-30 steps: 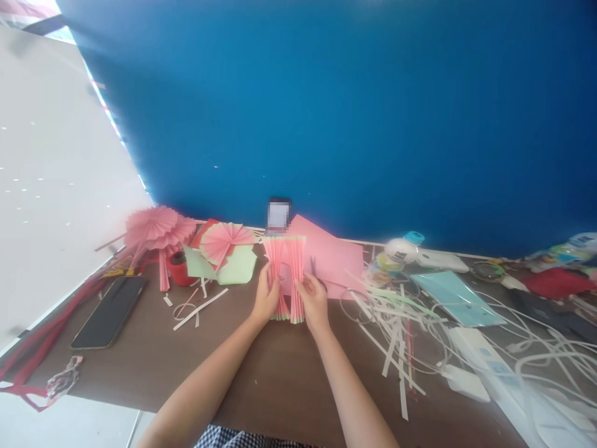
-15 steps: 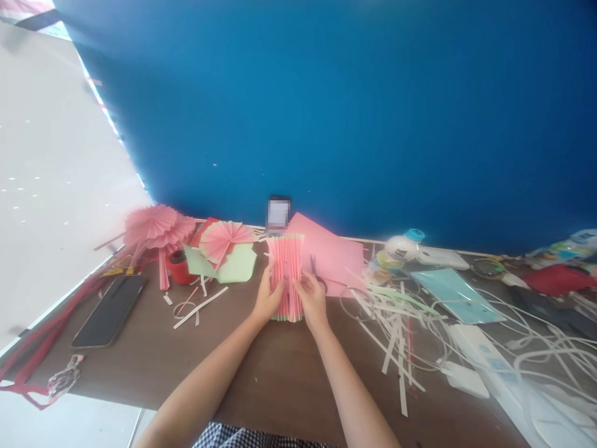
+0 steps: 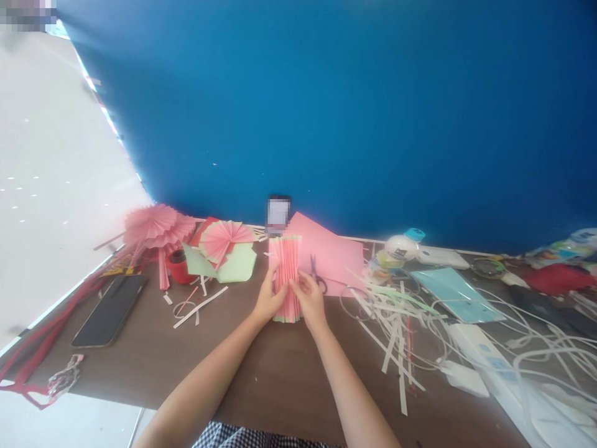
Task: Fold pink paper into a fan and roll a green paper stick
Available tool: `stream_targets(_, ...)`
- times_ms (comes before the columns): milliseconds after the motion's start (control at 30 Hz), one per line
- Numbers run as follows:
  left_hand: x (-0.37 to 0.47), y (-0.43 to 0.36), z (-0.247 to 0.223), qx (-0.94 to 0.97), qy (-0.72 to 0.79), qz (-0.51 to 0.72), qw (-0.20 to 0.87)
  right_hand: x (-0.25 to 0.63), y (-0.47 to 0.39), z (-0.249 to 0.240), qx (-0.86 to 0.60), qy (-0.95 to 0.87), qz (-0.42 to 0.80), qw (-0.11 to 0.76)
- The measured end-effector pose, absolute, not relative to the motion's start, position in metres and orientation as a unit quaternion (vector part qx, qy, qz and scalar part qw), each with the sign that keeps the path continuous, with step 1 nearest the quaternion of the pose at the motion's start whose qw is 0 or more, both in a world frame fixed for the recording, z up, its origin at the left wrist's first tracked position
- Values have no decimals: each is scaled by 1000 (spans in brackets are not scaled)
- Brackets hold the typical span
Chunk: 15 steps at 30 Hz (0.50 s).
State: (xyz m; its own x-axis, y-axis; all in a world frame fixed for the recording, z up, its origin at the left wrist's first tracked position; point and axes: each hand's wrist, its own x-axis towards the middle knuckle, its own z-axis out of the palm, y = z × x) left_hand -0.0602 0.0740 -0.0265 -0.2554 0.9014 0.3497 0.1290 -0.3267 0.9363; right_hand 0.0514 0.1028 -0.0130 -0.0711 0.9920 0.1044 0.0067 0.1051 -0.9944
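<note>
Upright between my hands is a pleated pink paper (image 3: 288, 258) with pale green ends, its folds running away from me. My left hand (image 3: 269, 297) grips its left side, thumb on top of the folds. On the right side, my right hand (image 3: 310, 298) pinches the pleats with thumb and fingers. Just beyond my right hand, dark scissors (image 3: 314, 269) lie on a flat pink sheet (image 3: 338, 255). Both hands are over the brown table (image 3: 275, 386).
A black phone (image 3: 109, 311), a red tape roll (image 3: 181, 267) and pink paper fans (image 3: 156, 227) are on the left. To the right are white paper strips (image 3: 396, 317), a bottle (image 3: 403, 246), a power strip (image 3: 485, 358) and tangled white cables. A blue partition (image 3: 326, 124) stands behind.
The pleated paper is pressed narrower, its folds closer together. My right hand has moved slightly left, and the fingers of both hands are nearer each other.
</note>
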Motion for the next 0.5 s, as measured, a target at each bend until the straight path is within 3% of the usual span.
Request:
stream_targets(267, -65, 79, -30, 481, 506, 642, 316, 56, 106, -13, -475, -521, 489, 514)
stream_targets(500, -81, 86, -38, 446, 568, 636, 272, 61, 113, -24, -523, -600, 386, 466)
